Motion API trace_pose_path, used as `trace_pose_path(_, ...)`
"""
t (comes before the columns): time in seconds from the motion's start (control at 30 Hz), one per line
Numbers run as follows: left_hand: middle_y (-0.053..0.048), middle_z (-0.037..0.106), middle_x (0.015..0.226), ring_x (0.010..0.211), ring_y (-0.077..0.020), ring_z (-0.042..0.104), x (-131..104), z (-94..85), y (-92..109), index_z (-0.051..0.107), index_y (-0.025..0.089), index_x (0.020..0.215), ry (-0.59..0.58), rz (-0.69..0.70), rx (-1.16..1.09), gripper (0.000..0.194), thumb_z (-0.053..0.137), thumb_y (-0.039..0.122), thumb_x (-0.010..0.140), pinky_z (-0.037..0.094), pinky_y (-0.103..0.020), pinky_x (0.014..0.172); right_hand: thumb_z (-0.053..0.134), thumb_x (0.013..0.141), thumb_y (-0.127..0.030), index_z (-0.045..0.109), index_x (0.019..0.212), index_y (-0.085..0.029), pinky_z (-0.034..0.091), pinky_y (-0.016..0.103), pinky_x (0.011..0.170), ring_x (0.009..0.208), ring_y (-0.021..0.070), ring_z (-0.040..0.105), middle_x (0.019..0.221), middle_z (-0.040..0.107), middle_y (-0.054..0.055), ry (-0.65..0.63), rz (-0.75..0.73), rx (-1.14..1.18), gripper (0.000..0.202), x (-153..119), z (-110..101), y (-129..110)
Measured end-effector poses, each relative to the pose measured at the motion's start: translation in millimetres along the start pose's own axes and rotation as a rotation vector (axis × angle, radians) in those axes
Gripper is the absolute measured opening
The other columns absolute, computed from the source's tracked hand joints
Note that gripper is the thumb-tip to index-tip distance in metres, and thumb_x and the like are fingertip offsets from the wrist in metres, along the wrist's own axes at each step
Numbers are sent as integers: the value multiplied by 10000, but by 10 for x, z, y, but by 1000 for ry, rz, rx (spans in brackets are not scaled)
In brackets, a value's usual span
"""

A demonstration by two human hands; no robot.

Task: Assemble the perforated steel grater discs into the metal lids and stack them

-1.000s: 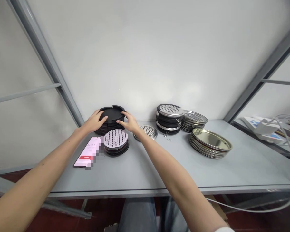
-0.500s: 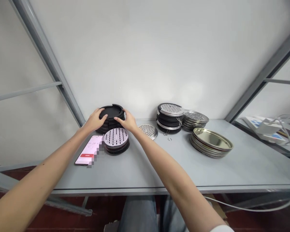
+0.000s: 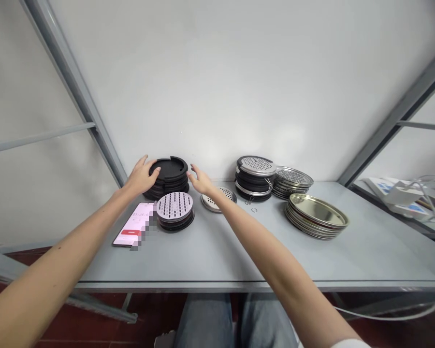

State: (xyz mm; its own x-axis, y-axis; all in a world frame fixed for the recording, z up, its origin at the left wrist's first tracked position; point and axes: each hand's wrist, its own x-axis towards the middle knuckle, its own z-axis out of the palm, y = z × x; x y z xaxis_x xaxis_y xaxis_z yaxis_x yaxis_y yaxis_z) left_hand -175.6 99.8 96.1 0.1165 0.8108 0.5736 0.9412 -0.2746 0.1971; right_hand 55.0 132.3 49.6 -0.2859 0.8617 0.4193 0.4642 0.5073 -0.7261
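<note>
Okay so the black round stack is at the back left of the table, close to the wall, right between my hands. It's round, so no real long axis. My left hand is the nearer one, fingers spread with thumb and fingertips over its left rim, can't tell if they're pressing. My right hand is open too, holding nothing, just beside the right rim. A short stack with a slotted metal top sits in front, phone left of that, and my right forearm partly hides a perforated disc.
</note>
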Motion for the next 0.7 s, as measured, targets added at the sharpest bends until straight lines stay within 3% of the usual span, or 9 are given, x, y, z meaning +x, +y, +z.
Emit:
trace_pose_path(0.1, -90, 474, 1360, 1266, -256, 442, -105, -187, 356, 601, 174, 1157, 154, 120, -37, 356, 402, 340, 913, 318, -408, 1103, 434, 914, -244, 535, 1266, -145, 472, 401, 956, 1053, 215, 628, 1269, 594, 144, -22, -78, 24, 380, -193, -270, 114)
trace_pose_path(0.17, -74, 533, 1280, 1217, -238, 482, -231, -212, 698, 620, 188, 1094, 208, 176, -112, 306, 404, 317, 920, 357, -402, 1075, 499, 838, -158, 569, 1217, -169, 525, 366, 838, 823, 173, 658, 1125, 664, 106, 34, -142, -4, 386, -412, -462, 212)
trace_pose_path(0.23, -66, 580, 1200, 1169, -220, 517, -383, -125, 1060, 630, 189, 1046, 216, 259, -223, 265, 419, 288, 919, 393, -383, 1047, 477, 779, -71, 597, 1169, -175, 523, 350, 802, 743, 157, 627, 1027, 682, 77, 126, -187, -85, 422, -675, -639, 324)
trace_pose_path(0.37, -72, 592, 1182, 1107, -214, 553, -643, 300, 1606, 640, 206, 1010, 138, 403, -404, 203, 478, 241, 893, 443, -372, 994, 407, 712, 16, 610, 1139, -175, 477, 372, 884, 953, 209, 589, 1064, 655, 84, 183, -253, -259, 510, -1162, -870, 553)
trace_pose_path(0.43, -81, 588, 1180, 1110, -218, 551, -709, 548, 1732, 641, 203, 1015, 106, 409, -450, 199, 490, 224, 887, 449, -379, 988, 403, 718, 12, 610, 1131, -173, 467, 380, 892, 988, 222, 569, 1082, 646, 91, 190, -254, -311, 497, -1311, -918, 649)
trace_pose_path(0.53, -88, 589, 1165, 1117, -226, 547, -753, 853, 1771, 638, 198, 1042, 26, 308, -484, 205, 506, 216, 886, 446, -403, 1000, 409, 733, -5, 611, 1104, -170, 462, 374, 893, 980, 220, 569, 1061, 650, 87, 217, -226, -303, 454, -1391, -940, 742)
trace_pose_path(0.7, -100, 578, 1197, 1161, -244, 526, -837, 1079, 1693, 603, 197, 1139, -117, 290, -518, 268, 517, 210, 885, 430, -448, 1023, 445, 708, -22, 635, 1012, -176, 487, 343, 816, 840, 195, 599, 944, 666, 63, 160, -146, -224, 390, -1354, -934, 779)
